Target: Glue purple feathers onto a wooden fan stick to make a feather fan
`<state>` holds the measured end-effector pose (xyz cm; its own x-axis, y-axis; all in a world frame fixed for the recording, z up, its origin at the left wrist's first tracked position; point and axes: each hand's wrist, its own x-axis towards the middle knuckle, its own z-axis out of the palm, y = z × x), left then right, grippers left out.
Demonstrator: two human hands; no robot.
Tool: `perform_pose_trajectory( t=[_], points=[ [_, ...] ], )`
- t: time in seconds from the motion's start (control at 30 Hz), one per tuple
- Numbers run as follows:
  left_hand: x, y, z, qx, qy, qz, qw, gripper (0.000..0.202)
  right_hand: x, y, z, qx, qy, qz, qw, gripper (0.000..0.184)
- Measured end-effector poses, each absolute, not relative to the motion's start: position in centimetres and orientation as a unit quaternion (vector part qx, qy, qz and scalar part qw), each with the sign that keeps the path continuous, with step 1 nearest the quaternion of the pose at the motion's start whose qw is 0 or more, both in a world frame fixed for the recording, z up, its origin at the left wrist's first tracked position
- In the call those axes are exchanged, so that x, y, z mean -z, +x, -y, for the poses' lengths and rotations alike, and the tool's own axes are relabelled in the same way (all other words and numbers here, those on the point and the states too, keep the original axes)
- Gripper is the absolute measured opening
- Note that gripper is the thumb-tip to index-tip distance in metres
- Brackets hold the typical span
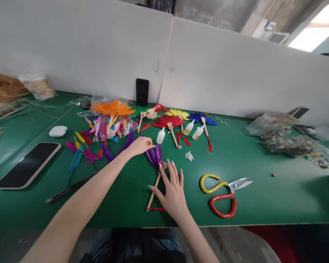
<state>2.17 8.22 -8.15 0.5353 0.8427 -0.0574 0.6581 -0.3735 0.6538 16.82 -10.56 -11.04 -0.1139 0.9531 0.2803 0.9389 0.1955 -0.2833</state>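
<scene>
My left hand [141, 146] is closed in a pinch at the upper end of a few purple feathers [152, 157]; whatever lies between its fingertips is too small to make out. These feathers fan out from the top of a wooden stick [154, 190] with a red tassel [160, 209] at its lower end. Spread over this unfinished-looking feather fan is my right hand [173, 188], its index fingertip touching the feather bases beside a pinkish round piece [163, 166]. Its thumb rests near the stick. More purple feathers [107, 152] lie left of my left hand.
Scissors [231, 189] lie at right, blades spread. Small glue bottles [161, 136], white beads [189, 156] and finished fans, including a red fan [168, 122] and an orange fan [112, 108], are farther back. A phone [27, 164] and tweezers-like dark tool [71, 187] lie left.
</scene>
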Motion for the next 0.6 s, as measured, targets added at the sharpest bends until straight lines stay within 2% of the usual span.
perform_pose_trajectory(
  t=[0.6],
  points=[
    [8.22, 2.26, -8.23, -0.151, 0.816, -0.462, 0.313, 0.028, 11.06, 16.78, 10.61, -0.017, -0.641, 0.742, 0.197, 0.065]
  ],
)
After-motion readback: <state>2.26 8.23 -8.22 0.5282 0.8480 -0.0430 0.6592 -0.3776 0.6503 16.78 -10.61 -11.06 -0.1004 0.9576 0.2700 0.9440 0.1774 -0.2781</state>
